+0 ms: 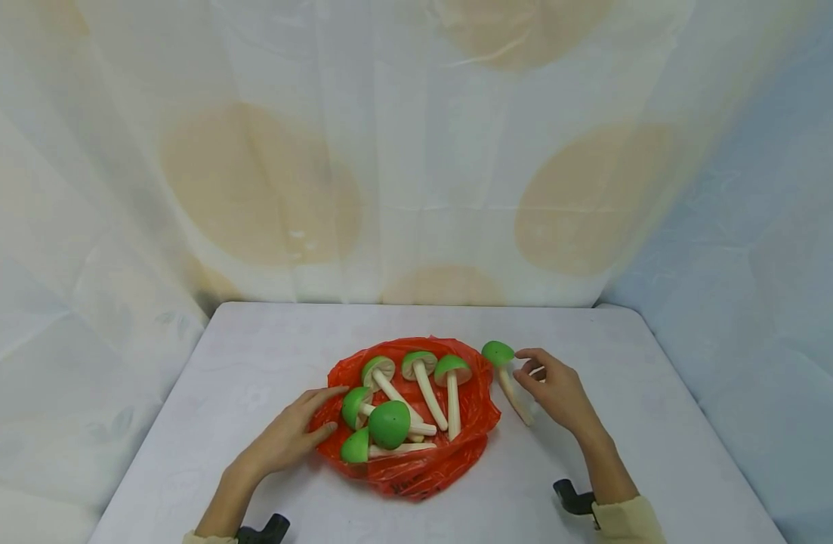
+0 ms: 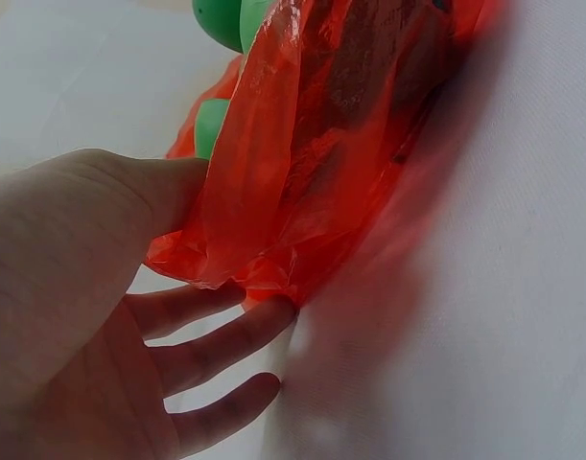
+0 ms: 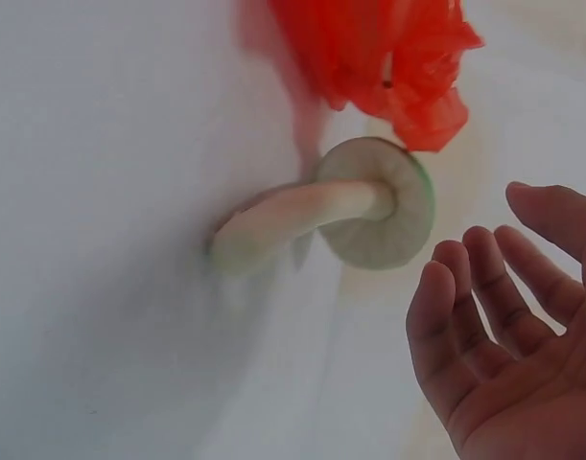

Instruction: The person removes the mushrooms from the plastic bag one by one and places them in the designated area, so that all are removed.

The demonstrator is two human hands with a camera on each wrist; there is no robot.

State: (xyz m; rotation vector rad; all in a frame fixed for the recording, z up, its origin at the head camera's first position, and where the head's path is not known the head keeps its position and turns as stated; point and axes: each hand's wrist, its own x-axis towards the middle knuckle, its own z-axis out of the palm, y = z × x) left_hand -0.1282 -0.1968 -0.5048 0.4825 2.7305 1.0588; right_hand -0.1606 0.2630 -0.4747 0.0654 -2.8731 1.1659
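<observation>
A crumpled red plastic bag (image 1: 450, 470) lies spread on the table, holding several toy mushrooms (image 1: 389, 425) with green caps and pale stems. My left hand (image 1: 292, 431) rests against the bag's left side, thumb and fingers loosely spread, some of them touching the plastic; in the left wrist view, part of the left hand (image 2: 91, 297) is behind the red film. To the right of the bag one mushroom (image 1: 500, 353) lies on the table by itself. Beside its cap hovers my right hand (image 1: 555, 389); the right wrist view has a gap between its loosely bent fingers (image 3: 432, 302) and that mushroom (image 3: 374, 230).
The white-covered table (image 1: 253, 340) ends at a patterned curtain (image 1: 416, 189) behind, with pale sheets (image 1: 749, 249) hanging at the sides. A black mount (image 1: 572, 499) sits at each wrist.
</observation>
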